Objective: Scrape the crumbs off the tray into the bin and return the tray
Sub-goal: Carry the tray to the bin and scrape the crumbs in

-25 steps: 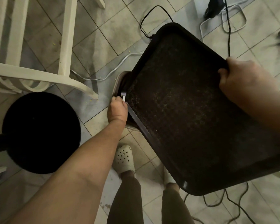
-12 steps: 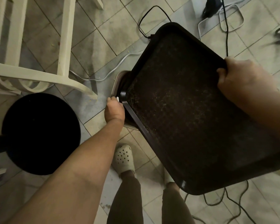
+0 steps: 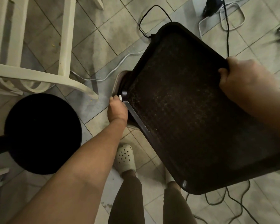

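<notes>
A dark brown serving tray (image 3: 192, 113) fills the centre and right of the frame, tilted so that its lower left corner dips over a small beige bin (image 3: 115, 83), of which only the left rim shows from under the tray. Fine pale crumbs (image 3: 165, 101) speckle the tray's textured face, thicker toward the lower left corner.

The right hand (image 3: 242, 80), at the right edge of the frame, has its grip wrapped over the tray's upper right rim, thumb on the inner face and fingers hidden behind. The left hand (image 3: 117, 109), reaching up from the lower left, sits at the tray's low corner just beside the bin rim; its fingers are curled round a small white object (image 3: 120, 97) that touches the tray's corner, too little of it showing to name.

A round black stool seat (image 3: 42, 133) stands at centre left, and white chair legs (image 3: 66, 38) cross the upper left. Black and white cables (image 3: 226, 26) trail over the grey tiled floor (image 3: 94, 46) at the top and the bottom right. A white perforated clog (image 3: 124, 157) and dark trouser legs show at bottom centre.
</notes>
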